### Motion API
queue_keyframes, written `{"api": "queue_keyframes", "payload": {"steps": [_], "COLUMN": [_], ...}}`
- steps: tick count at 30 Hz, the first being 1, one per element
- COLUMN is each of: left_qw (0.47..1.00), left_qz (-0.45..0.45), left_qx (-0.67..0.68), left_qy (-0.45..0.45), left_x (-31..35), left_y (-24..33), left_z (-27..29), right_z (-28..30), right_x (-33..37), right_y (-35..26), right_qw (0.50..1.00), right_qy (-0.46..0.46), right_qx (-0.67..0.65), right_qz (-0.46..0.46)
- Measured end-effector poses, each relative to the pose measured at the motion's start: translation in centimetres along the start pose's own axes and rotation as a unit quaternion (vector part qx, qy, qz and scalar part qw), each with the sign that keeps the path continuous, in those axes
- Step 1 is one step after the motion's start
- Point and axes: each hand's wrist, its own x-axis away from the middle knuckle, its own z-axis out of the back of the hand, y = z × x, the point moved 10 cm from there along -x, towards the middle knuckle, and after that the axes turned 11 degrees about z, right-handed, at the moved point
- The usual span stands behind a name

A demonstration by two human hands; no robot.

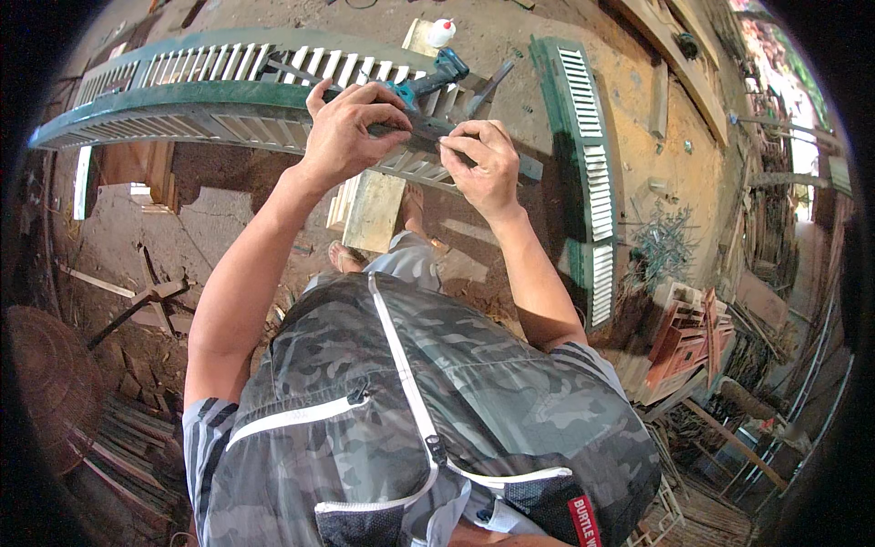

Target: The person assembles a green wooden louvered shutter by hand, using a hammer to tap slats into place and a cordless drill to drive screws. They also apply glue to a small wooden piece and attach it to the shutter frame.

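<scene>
A long green louvered shutter [196, 98] with pale slats lies across in front of me, raised on wooden blocks. My left hand [351, 128] is over its near edge, thumb and fingers pinched together. Close by on the right, my right hand [481, 169] is also closed in a pinch at the same edge. Whatever small thing the fingertips hold is hidden. A blue and black cordless power tool [428, 84] rests on the shutter just beyond my hands. Beside it, a slim dark bar-like tool [490, 89] lies at a slant.
To the right stands a second green shutter [588, 173]. A wooden block [374, 211] is under the near edge, by my feet. Beyond the shutter is a white bottle [441, 34] with a red cap. A wooden cross-shaped stand [157, 290] and a reddish wooden frame [685, 345] flank me.
</scene>
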Motion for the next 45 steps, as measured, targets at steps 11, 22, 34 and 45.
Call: {"api": "queue_keyframes", "payload": {"steps": [11, 22, 34, 45], "left_qw": [1.0, 0.999, 1.0, 1.0], "left_qz": [-0.003, -0.002, 0.002, 0.0], "left_qx": [0.008, 0.023, 0.014, -0.021], "left_qy": [0.024, 0.024, 0.013, -0.006], "left_x": [-0.6, -0.5, -0.5, -0.8], "left_y": [-0.2, -0.6, 0.0, 0.6], "left_z": [-0.3, -0.5, -0.2, -0.1], "right_z": [-0.5, -1.1, -1.4, -1.7], "right_x": [-0.1, -0.2, -0.1, 0.1], "right_y": [1.7, 2.3, 2.6, 3.0], "right_qw": [0.998, 0.992, 0.985, 0.975], "right_qy": [-0.018, -0.042, -0.067, -0.085], "right_qx": [-0.026, -0.048, -0.061, -0.1], "right_qz": [-0.061, -0.112, -0.145, -0.177]}}
